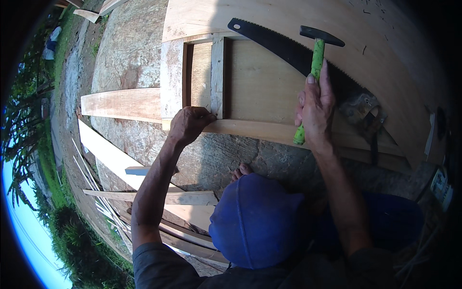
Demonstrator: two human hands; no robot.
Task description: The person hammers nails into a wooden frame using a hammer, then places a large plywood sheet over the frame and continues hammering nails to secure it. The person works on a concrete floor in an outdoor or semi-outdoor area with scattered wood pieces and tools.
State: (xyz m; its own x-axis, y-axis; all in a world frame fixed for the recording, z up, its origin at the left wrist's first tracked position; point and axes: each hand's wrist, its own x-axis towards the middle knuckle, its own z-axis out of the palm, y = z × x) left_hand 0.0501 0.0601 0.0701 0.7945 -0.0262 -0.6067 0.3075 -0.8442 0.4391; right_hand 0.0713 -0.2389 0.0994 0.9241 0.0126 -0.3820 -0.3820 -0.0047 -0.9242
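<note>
My right hand (316, 113) is wrapped round the bright green handle of a hammer (318, 57). Its dark head points away from me, raised over the wood. At the near edge of a wooden frame (252, 128), my left hand (188, 125) is closed in a pinch, fingertips against the rail where a crosspiece (217, 72) meets it. Whatever those fingers may hold is too small or hidden to make out. A handsaw (274, 44) with a dark toothed blade lies on the panel, partly behind the hammer and my right hand.
A light wood panel (356, 29) spreads across the far side. To the left, a plank (122, 103) sticks out from the frame over the rough concrete (127, 53). Boards and thin strips (108, 144) lie at lower left. My blue-clad knee (255, 219) is close below the frame.
</note>
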